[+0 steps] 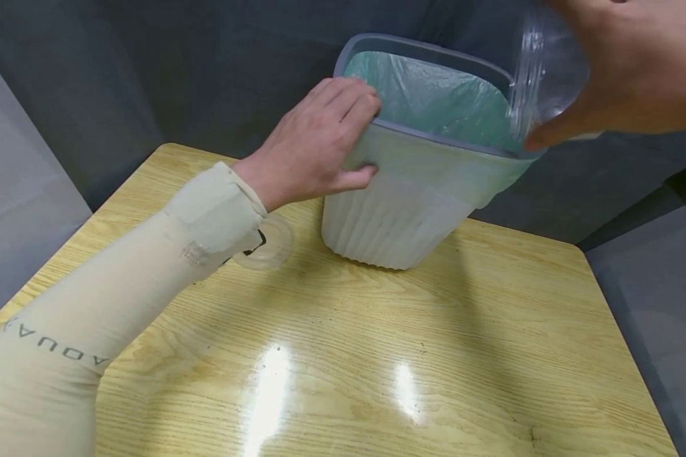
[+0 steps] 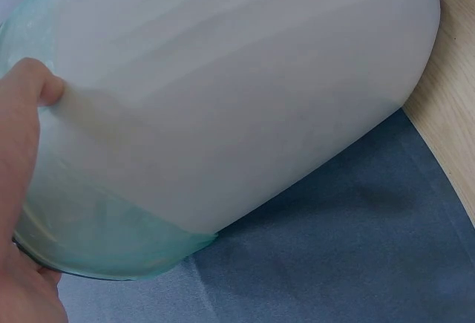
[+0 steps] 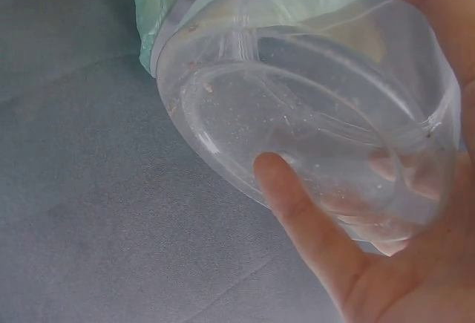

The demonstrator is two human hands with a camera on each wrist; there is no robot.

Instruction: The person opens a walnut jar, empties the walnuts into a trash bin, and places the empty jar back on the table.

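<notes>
Clear, thin plastic — the container in the right hand looks light and fairly stiff, but smooth enough to slip. The hand grips it with the thumb on one side and the fingers wrapped round the other, tipped over the far-right corner of the bin; from the right wrist view its round base faces the camera, speckled with small crumbs, and its mouth points toward the bin's opening. A hold across the wall near the base, as here, seems safest, since squeezing the open rim would likely flex it.

The left hand grips the near-left rim of the bin, fingers hooked over the edge into the opening and thumb pressed on the outer wall. The bin is tilted on the wooden counter, its far side hanging past the counter's edge. Its ribbed white body looks light and rigid — easy to tip, so the rim hold steadies it. The green liner bag folded over the rim is soft and slick, and fingers pressing on it could slide.

Just beneath the left wrist lies a clear round lid, flat on the counter.
</notes>
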